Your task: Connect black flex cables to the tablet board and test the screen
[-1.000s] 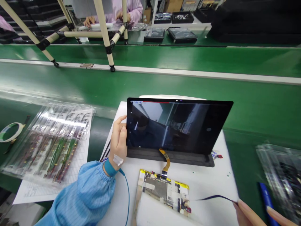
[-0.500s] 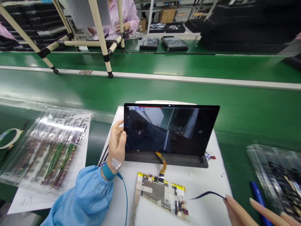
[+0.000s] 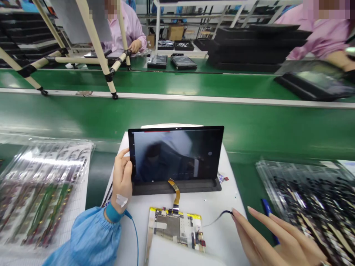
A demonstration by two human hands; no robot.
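Note:
A black display panel [image 3: 177, 155] stands upright in a dark holder [image 3: 194, 186] on a white mat [image 3: 235, 177]. My left hand [image 3: 122, 181] grips the panel's left edge, thumb on the front glass. An orange flex ribbon [image 3: 174, 190] runs from the panel's bottom edge down to a circuit board [image 3: 174, 229] lying flat near me. From the board's right side a thin dark cable [image 3: 219, 218] curves to my right hand [image 3: 266, 236]. That hand pinches the cable's end at its fingertips, with the other fingers stretched out.
A clear tray of green circuit strips [image 3: 41, 184] lies on the left, and a clear tray of dark parts [image 3: 305, 199] on the right. A blue pen [image 3: 267, 210] lies by my right hand. Beyond runs a green conveyor [image 3: 249, 122], with people in pink working across it.
The view has shifted right, so the panel and board sit further left in frame. My right hand has moved in leftward with the cable end. My left hand keeps its grip on the panel.

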